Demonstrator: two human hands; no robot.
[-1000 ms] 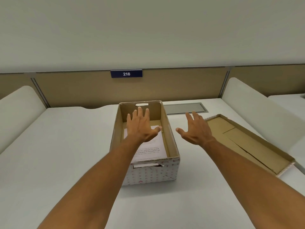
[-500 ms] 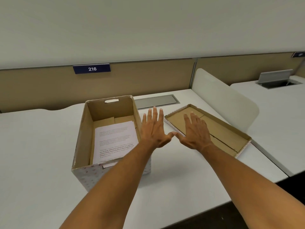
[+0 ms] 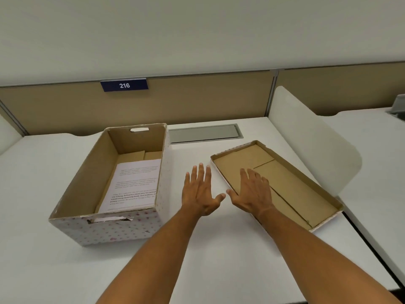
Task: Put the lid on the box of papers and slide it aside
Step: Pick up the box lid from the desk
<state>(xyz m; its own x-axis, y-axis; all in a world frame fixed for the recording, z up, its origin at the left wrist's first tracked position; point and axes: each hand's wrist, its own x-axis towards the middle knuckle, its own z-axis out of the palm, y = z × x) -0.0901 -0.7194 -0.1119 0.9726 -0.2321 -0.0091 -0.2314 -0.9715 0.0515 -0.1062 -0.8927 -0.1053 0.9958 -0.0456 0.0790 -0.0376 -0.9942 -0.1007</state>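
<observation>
An open cardboard box (image 3: 122, 229) with a pink-dotted white outside stands on the white desk, left of centre. Printed papers (image 3: 133, 185) lie flat inside it. Its lid (image 3: 291, 189) rests upside down on the desk to the right, brown inside facing up. My left hand (image 3: 200, 193) hovers palm down with fingers spread over the bare desk between box and lid. My right hand (image 3: 252, 191) is spread over the lid's near-left edge; whether it touches the lid is unclear. Neither hand holds anything.
A grey cable hatch (image 3: 205, 133) is set into the desk behind the lid. A tan partition with a blue "216" sign (image 3: 124, 85) closes the back. A white divider panel (image 3: 311, 137) rises just right of the lid. The desk's front edge (image 3: 372, 291) shows at lower right.
Both hands moved right, from above the box to the gap beside it and the lid's left edge. The view shifted with them, so box and lid sit differently in frame.
</observation>
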